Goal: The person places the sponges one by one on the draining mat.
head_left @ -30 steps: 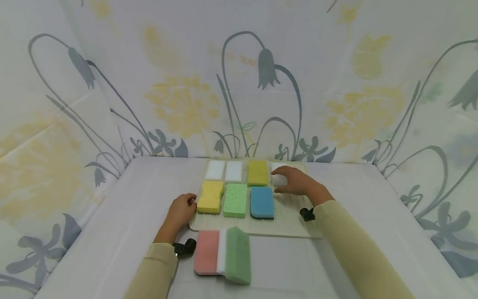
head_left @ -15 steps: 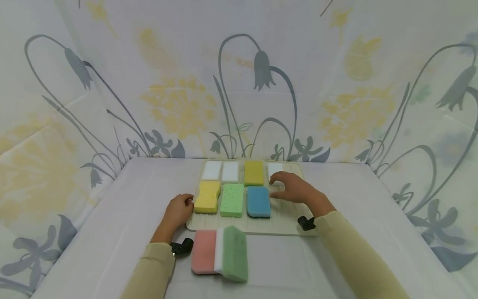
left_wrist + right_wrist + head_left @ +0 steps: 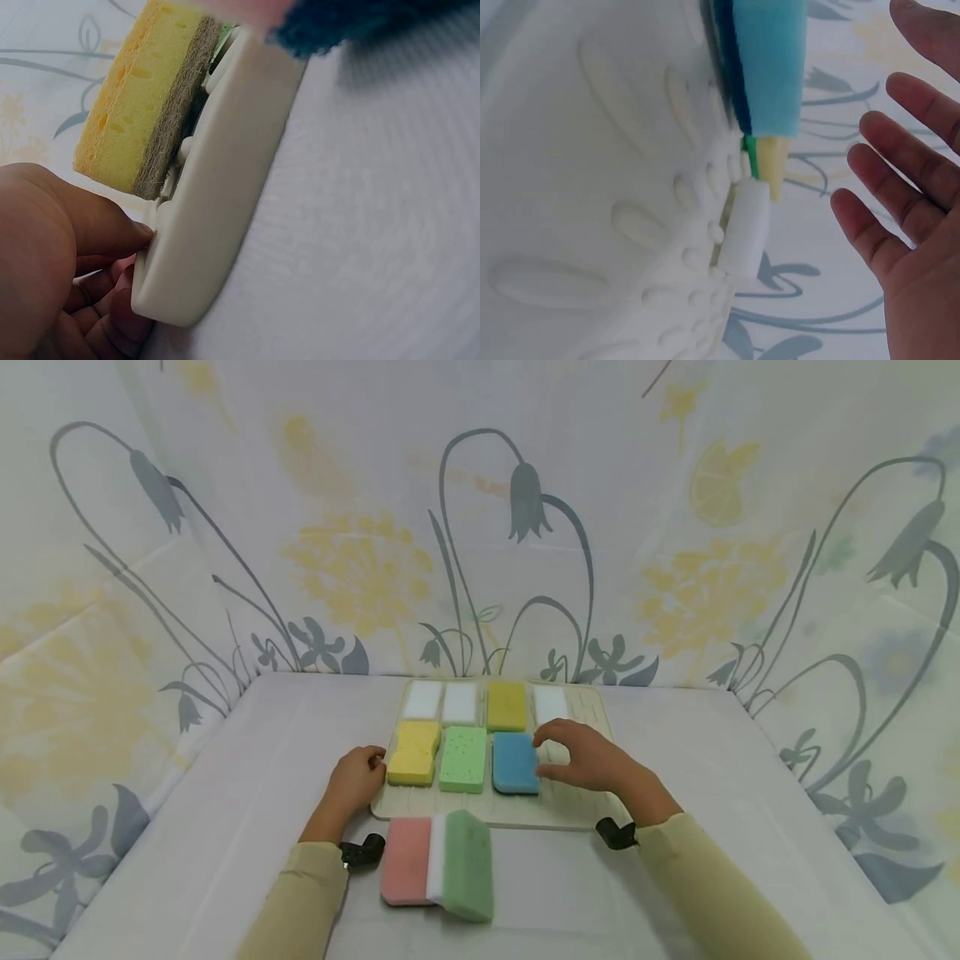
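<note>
Now our right hand (image 3: 592, 760) hovers with loose, spread fingers over the ribbed tray (image 3: 570, 810), just beside the blue sponge (image 3: 515, 762) in its near row; our left hand (image 3: 358, 779) grips the tray's edge, seemingly steadying it.

Seven sponges (image 3: 462, 758) lie on the tray (image 3: 572, 793); apparently three before it.

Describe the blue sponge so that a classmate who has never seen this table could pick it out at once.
Find the cream ridged tray in the middle of the white table. The blue sponge lies in its nearer row, rightmost of three, just left of the right hand. It is the only blue one; its neighbours are green, yellow and white.
</note>
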The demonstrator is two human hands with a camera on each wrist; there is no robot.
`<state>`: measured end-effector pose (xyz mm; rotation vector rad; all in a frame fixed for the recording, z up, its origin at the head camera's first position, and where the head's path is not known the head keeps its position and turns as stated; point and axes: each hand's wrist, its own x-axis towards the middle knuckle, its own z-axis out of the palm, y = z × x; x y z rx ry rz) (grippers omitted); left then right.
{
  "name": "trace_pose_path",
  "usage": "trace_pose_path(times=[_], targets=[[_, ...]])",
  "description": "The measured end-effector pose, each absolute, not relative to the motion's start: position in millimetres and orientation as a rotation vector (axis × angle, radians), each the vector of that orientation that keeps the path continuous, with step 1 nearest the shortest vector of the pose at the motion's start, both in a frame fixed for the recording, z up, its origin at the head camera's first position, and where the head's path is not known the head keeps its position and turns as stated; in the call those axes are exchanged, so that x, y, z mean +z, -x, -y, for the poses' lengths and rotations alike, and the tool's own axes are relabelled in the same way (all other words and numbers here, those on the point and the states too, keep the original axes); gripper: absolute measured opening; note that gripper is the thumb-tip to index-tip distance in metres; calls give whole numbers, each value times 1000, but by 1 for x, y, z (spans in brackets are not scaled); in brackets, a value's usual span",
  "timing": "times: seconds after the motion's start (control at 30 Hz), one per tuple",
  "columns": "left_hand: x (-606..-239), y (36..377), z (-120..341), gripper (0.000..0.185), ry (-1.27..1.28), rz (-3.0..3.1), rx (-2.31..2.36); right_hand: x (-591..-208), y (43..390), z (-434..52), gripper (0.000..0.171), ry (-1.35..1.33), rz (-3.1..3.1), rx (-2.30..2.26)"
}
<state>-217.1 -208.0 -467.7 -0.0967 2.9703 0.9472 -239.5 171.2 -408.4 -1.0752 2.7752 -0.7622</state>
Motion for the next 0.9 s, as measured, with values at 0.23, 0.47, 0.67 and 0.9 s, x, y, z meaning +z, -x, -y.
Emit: trace_pose_path(times=[0.23, 0.47, 0.67, 0.9], targets=[[-465, 218, 210, 40, 112, -2970, 950, -407, 220, -160, 38, 1170, -2752, -788], [-465, 217, 211, 40, 94, -2960, 958, -408, 202, -149, 43, 1231, -2703, -793], [-470, 215, 210, 39, 83, -2956, 962, -410, 187, -140, 53, 1202, -2668, -742], [-470, 217, 208, 38, 79, -2974, 975, -416, 173, -131, 74, 1208, -2621, -697]])
